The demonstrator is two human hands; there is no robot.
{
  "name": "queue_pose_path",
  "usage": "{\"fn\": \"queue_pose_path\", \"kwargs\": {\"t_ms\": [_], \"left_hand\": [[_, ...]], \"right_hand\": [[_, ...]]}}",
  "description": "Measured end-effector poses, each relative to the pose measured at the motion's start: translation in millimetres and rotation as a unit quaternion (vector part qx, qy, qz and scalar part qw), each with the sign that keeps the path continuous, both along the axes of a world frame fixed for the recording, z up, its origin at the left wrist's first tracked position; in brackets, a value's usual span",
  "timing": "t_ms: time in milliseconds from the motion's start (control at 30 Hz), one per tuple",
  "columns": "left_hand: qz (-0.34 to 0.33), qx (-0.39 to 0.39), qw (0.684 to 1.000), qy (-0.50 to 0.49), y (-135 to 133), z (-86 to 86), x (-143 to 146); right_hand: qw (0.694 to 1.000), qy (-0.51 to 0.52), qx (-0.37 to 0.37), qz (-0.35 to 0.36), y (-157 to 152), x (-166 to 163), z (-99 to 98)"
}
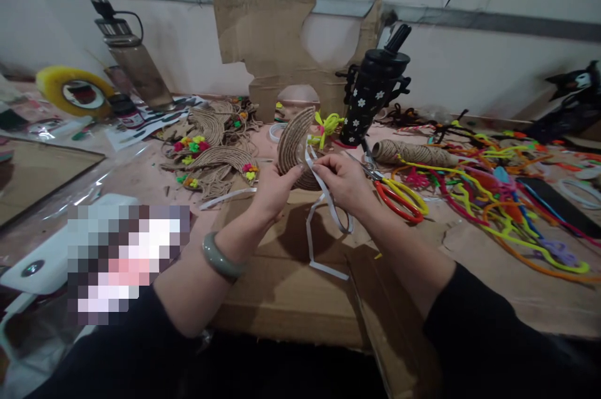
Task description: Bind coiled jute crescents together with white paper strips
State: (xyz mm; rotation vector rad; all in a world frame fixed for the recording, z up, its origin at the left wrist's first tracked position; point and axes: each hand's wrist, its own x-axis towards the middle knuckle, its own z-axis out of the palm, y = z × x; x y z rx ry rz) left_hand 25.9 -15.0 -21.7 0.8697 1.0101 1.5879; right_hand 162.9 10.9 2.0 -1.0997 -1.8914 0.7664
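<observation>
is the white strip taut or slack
Slack: from the right hand, by the jute piece in the left hand, the white strip droops in curls onto the cardboard.

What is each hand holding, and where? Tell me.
Left hand grips the twine-wrapped arc by its lower edge; right hand pinches the white strip near its upper end.

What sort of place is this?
Probably a home craft bench: the left hand holds a twine-wrapped piece, the right hand a white strip, beside scissors and scattered pipe cleaners.
</observation>
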Motion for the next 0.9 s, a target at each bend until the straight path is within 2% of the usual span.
{"fn": "queue_pose_path", "kwargs": {"t_ms": [333,600,900], "left_hand": [[0.000,-0.021,1.000,0.005,-3.0,3.7,0.9],[-0.009,-0.013,1.000,0.019,-3.1,1.7,1.0],[0.030,-0.016,0.998,0.050,-2.1,-2.9,0.9]], "right_hand": [[0.998,-0.065,-0.001,-0.004,-4.1,-0.9,9.4],[0.996,-0.091,0.010,-0.024,-4.8,-0.9,7.8],[0.992,-0.116,0.018,-0.035,-5.1,-5.3,5.6]]}}
